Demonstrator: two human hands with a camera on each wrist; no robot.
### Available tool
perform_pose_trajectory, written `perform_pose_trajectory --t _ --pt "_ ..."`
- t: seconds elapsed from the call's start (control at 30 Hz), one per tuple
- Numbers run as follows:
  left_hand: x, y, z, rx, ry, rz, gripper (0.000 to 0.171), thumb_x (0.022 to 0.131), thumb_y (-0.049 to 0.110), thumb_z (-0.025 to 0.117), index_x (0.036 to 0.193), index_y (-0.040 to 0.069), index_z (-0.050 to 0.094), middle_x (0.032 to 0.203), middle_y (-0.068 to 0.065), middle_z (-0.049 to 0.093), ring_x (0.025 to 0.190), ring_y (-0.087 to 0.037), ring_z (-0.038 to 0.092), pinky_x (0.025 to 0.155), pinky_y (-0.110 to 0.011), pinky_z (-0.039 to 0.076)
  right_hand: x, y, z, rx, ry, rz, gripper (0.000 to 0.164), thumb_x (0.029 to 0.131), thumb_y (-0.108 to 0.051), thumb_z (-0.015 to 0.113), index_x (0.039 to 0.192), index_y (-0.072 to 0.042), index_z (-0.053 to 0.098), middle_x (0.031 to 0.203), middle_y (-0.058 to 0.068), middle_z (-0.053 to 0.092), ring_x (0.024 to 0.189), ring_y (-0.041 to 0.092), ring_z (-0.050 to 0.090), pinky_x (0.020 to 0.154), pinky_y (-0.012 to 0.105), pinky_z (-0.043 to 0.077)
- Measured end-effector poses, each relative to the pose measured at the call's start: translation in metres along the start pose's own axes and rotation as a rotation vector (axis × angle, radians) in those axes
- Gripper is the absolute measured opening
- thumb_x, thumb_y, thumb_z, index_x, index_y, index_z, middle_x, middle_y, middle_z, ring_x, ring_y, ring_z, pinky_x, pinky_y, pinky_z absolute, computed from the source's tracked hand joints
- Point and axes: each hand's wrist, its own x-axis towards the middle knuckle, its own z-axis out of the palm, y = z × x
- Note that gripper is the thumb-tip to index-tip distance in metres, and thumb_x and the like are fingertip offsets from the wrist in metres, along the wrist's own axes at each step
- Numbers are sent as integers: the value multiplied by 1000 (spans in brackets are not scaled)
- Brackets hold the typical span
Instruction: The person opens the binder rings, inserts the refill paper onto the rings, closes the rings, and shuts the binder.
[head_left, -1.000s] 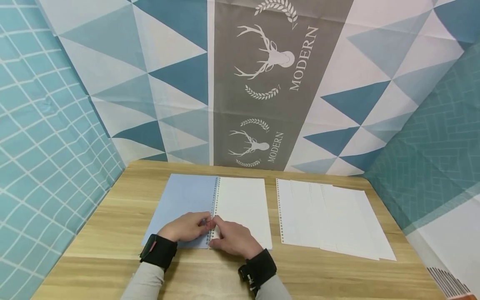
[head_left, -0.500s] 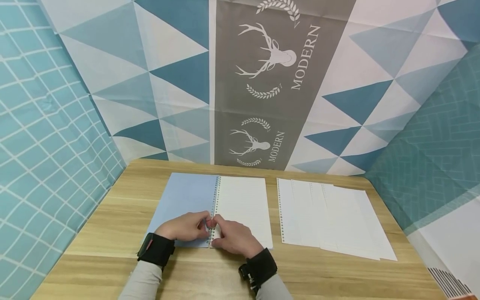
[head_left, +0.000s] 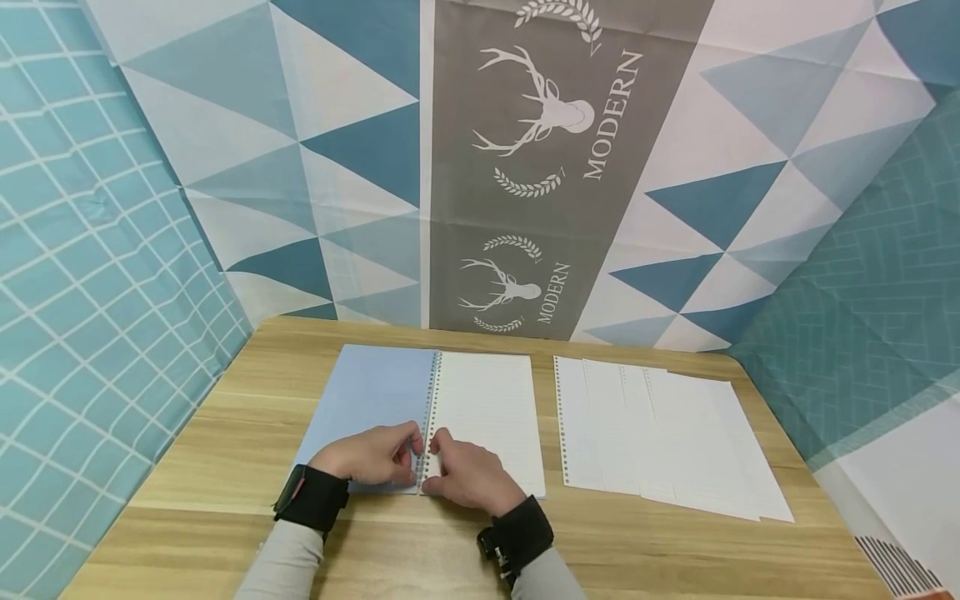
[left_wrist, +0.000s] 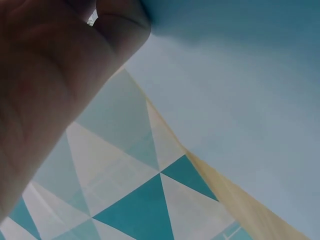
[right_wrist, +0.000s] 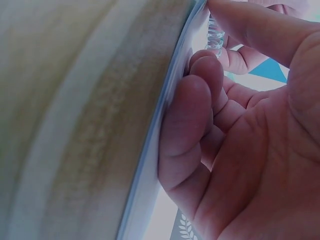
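Observation:
A ring-bound loose-leaf notebook lies spread out on the table, its blue cover to the left and white lined pages to the right. Binding rings run down the middle. My left hand has bent fingers at the rings' left side, over the cover. Opposite it, my right hand has its index finger and thumb at the rings' right side, over the pages. Clear ring loops show between the fingers in the right wrist view, which also shows curled fingers against the page. The left fingertips are mostly hidden in the left wrist view.
Several loose punched sheets overlap in a fan on the right part of the wooden table. Patterned cloth walls stand behind the table and at both sides.
The fingertips of both hands, touching over the rings a second ago, have drawn slightly apart, the left one shifting a little to the left. The notebook and loose sheets stay in place.

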Motion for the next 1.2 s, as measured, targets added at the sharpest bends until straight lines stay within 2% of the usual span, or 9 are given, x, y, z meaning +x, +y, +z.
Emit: perform_pose_trajectory --t 0.3,0.63,1.2 --pt "-2 8 -1 15 19 -25 31 86 12 80 103 10 54 75 3 58 66 -11 50 60 -22 38 -1 -3 0 -8 -3 21 35 90 -31 77 110 -21 50 68 -9 47 57 7 42 52 24 31" --pt "-2 7 -1 19 7 -40 32 86 16 80 104 11 53 76 3 57 66 -11 50 60 -23 38 -1 -4 -1 -10 -8 37 33 91 -31 76 109 -22 51 69 -9 47 58 8 42 54 24 32" --pt "1 9 2 17 -5 -34 41 81 19 84 105 15 52 77 2 56 68 -14 50 60 -26 37 0 -2 0 -32 1 2 35 91 -33 76 111 -20 51 68 -8 43 59 7 40 53 24 30"
